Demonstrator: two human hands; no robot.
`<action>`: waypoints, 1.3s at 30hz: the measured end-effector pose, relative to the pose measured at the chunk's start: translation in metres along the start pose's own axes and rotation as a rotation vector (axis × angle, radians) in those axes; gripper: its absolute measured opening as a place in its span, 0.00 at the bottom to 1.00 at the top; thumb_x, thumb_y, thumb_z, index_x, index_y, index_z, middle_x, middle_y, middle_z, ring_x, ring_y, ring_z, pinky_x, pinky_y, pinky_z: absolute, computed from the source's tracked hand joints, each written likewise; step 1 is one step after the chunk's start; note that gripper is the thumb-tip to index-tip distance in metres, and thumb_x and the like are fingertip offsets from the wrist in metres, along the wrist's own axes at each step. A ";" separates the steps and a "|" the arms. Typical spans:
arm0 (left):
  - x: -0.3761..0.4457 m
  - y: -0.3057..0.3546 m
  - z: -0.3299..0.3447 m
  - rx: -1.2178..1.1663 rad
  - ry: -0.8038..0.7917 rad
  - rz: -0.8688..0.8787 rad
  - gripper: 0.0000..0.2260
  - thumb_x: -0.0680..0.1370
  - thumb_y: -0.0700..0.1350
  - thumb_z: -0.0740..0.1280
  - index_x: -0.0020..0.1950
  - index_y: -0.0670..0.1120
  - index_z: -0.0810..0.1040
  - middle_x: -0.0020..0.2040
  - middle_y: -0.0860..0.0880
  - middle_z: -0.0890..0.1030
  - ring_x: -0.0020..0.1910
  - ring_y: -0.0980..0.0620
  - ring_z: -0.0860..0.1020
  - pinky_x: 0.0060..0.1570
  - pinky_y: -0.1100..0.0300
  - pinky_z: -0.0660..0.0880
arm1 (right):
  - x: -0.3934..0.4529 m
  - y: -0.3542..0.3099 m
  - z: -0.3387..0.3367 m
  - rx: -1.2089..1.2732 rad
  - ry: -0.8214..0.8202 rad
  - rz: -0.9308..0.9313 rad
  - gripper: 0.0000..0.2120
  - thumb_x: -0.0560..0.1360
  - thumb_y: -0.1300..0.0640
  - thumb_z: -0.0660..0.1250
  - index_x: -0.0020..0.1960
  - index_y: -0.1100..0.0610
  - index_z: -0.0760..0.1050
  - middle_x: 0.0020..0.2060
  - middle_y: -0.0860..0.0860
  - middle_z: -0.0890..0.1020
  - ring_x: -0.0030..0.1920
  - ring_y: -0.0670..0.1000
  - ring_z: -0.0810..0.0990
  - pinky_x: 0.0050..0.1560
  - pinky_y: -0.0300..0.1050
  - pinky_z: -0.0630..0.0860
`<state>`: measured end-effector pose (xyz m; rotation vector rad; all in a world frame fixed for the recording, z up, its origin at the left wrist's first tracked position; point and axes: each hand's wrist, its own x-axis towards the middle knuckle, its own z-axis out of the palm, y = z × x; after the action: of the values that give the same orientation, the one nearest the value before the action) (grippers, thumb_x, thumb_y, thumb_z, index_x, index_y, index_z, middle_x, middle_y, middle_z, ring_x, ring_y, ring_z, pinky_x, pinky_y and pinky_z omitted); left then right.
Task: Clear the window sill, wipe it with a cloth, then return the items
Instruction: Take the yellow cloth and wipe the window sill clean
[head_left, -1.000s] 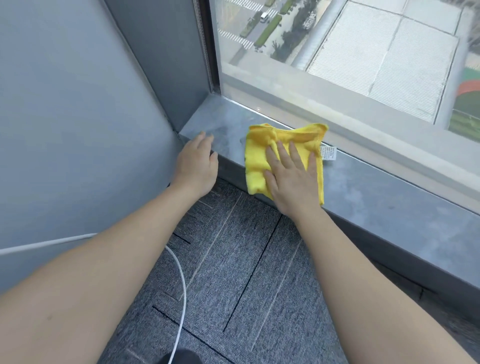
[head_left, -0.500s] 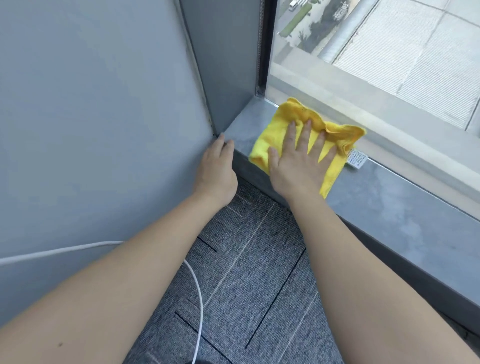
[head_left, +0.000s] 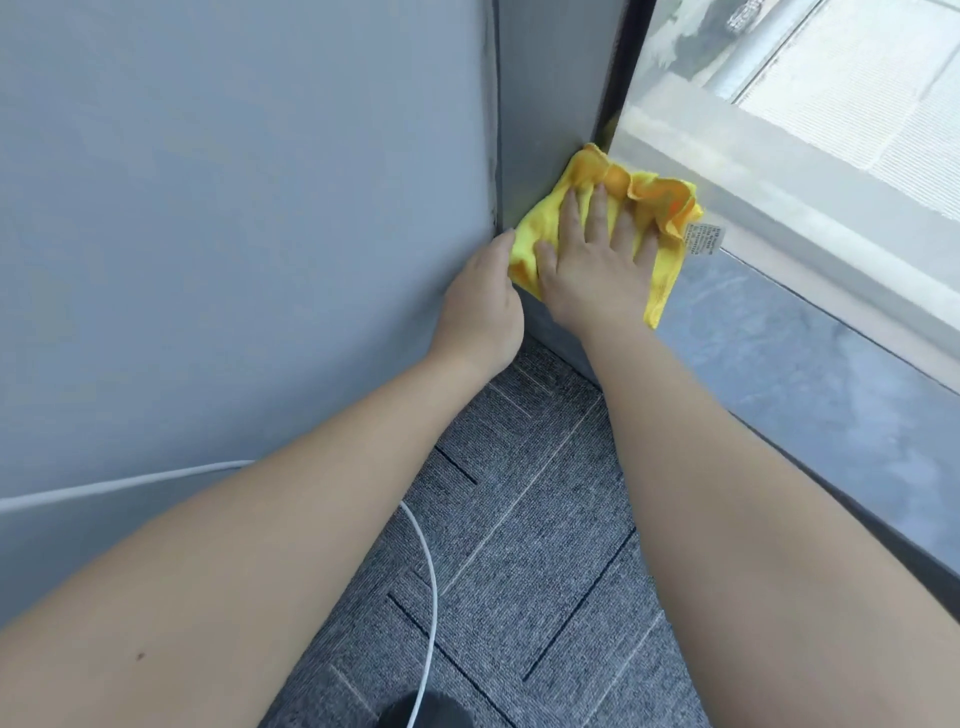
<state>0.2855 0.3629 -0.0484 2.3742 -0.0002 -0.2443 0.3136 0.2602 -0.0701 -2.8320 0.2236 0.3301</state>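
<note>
A yellow cloth (head_left: 670, 208) with a white label lies bunched in the far left corner of the grey stone window sill (head_left: 789, 374), pushed against the side wall. My right hand (head_left: 592, 265) presses flat on the cloth with fingers spread. My left hand (head_left: 480, 306) rests at the sill's front left edge, next to the wall, fingers together and touching the cloth's edge. No other items show on the sill.
A grey wall panel (head_left: 234, 208) closes the left side. The window glass (head_left: 831, 104) rises behind the sill. Grey carpet tiles (head_left: 519, 519) cover the floor below, with a white cable (head_left: 426, 582) curving across them.
My right hand has slid the cloth left and back along the sill into the corner, where it bunches up. My left hand has stayed at the sill's left front edge.
</note>
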 end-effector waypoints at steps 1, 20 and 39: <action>-0.001 0.000 0.000 -0.002 0.008 0.003 0.20 0.78 0.34 0.50 0.71 0.39 0.61 0.73 0.42 0.65 0.72 0.47 0.63 0.67 0.64 0.55 | -0.003 -0.002 0.001 -0.004 -0.002 -0.007 0.27 0.79 0.46 0.45 0.76 0.51 0.43 0.77 0.52 0.45 0.77 0.56 0.44 0.74 0.58 0.41; -0.013 0.030 0.036 0.110 -0.111 0.195 0.18 0.79 0.37 0.53 0.69 0.36 0.63 0.73 0.38 0.64 0.74 0.45 0.61 0.72 0.59 0.51 | -0.069 0.086 -0.004 0.010 0.066 0.169 0.26 0.80 0.48 0.45 0.76 0.51 0.44 0.77 0.49 0.44 0.77 0.52 0.42 0.74 0.55 0.38; -0.036 0.055 0.059 0.193 -0.232 0.235 0.20 0.81 0.45 0.51 0.71 0.40 0.61 0.76 0.41 0.58 0.76 0.46 0.53 0.74 0.56 0.47 | -0.105 0.120 -0.009 -0.070 -0.016 0.034 0.27 0.79 0.43 0.43 0.75 0.46 0.40 0.77 0.48 0.42 0.77 0.51 0.39 0.73 0.60 0.36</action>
<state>0.2432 0.2855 -0.0468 2.4939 -0.4266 -0.4203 0.1919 0.1560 -0.0671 -2.8959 0.2625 0.3753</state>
